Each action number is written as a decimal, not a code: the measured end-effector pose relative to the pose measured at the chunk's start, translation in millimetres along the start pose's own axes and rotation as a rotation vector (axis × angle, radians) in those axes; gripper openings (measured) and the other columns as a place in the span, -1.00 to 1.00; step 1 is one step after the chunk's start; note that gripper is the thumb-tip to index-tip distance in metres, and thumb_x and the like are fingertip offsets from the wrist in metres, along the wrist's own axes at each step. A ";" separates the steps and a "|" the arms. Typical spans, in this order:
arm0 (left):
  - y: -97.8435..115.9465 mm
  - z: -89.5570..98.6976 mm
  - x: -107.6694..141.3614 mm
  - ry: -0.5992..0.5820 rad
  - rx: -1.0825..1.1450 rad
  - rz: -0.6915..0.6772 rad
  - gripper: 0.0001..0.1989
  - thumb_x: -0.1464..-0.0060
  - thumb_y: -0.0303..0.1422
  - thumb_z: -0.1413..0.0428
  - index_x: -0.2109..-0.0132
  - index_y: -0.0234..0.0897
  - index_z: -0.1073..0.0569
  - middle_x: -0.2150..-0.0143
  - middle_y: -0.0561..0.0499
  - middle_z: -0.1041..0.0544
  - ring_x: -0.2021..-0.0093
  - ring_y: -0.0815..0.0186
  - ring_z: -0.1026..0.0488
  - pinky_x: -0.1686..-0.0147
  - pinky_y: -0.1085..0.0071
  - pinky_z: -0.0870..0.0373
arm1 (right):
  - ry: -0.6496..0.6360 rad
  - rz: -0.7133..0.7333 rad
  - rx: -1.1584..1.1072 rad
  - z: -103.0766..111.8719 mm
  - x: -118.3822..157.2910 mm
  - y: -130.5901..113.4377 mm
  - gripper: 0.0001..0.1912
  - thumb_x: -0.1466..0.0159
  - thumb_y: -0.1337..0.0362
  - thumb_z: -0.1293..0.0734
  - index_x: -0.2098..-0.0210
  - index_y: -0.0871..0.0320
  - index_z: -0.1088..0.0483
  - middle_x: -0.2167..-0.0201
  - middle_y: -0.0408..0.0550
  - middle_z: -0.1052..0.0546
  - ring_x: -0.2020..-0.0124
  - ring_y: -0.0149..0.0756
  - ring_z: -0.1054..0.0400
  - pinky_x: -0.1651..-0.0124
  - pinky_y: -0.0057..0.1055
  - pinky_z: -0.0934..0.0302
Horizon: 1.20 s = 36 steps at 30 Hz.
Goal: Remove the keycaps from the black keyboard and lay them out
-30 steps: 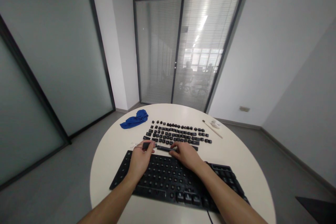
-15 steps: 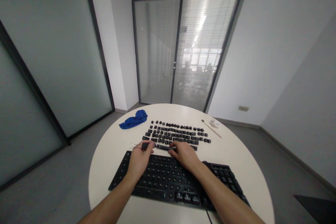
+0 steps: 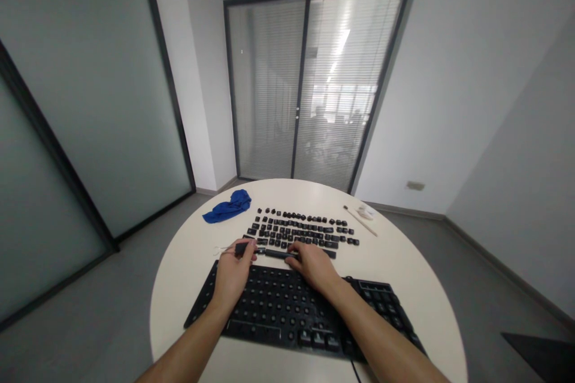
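A black keyboard (image 3: 274, 305), with most keycaps off its main section, lies across the near part of the round table. Beyond it, loose black keycaps (image 3: 299, 233) are laid out in rows. My left hand (image 3: 233, 269) is closed on a dark-handled tool (image 3: 241, 248), whose thin wire end points left. My right hand (image 3: 313, 264) has its fingers at the long spacebar keycap (image 3: 277, 254) in the nearest row; whether they grip it is hard to see.
A blue cloth (image 3: 228, 207) lies at the table's back left. At the back right are a thin brush (image 3: 360, 221) and a small whitish clump (image 3: 365, 212). The keyboard's cable (image 3: 356, 371) runs off the near edge.
My left hand has moved slightly left with the tool, away from the spacebar keycap. My right hand is nearly where it was. The view has shifted a little.
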<state>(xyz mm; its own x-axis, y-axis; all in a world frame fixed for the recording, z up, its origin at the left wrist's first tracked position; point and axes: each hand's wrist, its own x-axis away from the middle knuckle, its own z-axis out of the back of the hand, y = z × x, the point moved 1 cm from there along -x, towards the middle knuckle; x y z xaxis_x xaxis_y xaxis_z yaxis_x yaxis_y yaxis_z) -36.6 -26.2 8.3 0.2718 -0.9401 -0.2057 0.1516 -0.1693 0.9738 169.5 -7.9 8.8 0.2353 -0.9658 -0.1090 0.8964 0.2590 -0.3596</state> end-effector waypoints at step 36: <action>2.9 -12.4 14.7 -0.279 -0.095 -0.095 -0.72 -0.07 -0.15 -0.15 0.22 -0.28 -0.54 0.33 -0.01 -0.60 0.39 0.22 -0.56 0.30 0.34 -0.46 | 0.038 0.143 -0.238 24.8 31.1 51.1 -0.68 -0.22 0.40 -0.33 0.04 0.09 -0.50 0.12 -0.03 -0.58 0.09 -0.18 -0.45 -0.01 -0.30 -0.26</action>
<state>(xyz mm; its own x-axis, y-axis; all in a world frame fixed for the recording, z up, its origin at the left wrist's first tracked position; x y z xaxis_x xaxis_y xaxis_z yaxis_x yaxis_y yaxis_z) -20.4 -36.8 6.9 -0.0169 -0.9686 -0.2481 0.2553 -0.2441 0.9355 231.9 -24.9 9.9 0.3344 -0.9193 -0.2074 0.7406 0.3925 -0.5455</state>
